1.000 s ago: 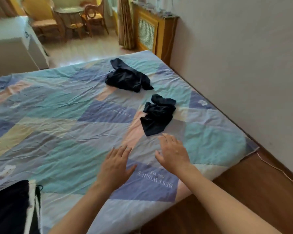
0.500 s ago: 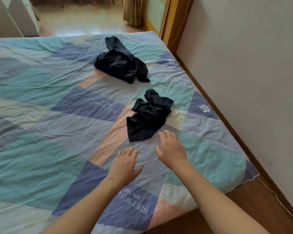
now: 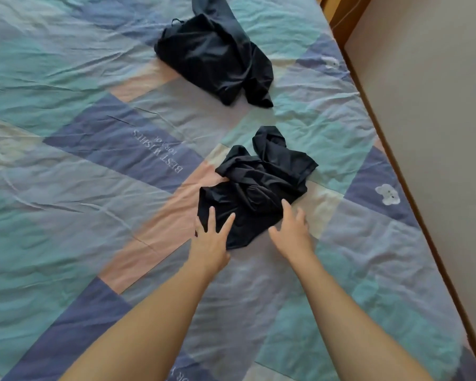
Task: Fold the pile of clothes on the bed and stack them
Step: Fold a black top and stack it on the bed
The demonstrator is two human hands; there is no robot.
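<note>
The nearer crumpled black fabric garment (image 3: 254, 185) lies bunched on the patchwork bedsheet of teal, blue, pink and lilac panels (image 3: 66, 166), right of the bed's middle. Its long axis runs from its flatter near-left end to its far-right end, where a twisted peak of cloth points away from the person. The fabric is dark, smooth and deeply creased, with folds heaped at its centre.

The left hand (image 3: 210, 243) is spread flat, palm down, its fingertips (image 3: 211, 213) over the garment's near edge. The right hand (image 3: 293, 232) is likewise splayed, gripping nothing, at the garment's near-right edge. A second crumpled black garment (image 3: 215, 50) lies farther off, well apart, elongated toward the far end.
</note>
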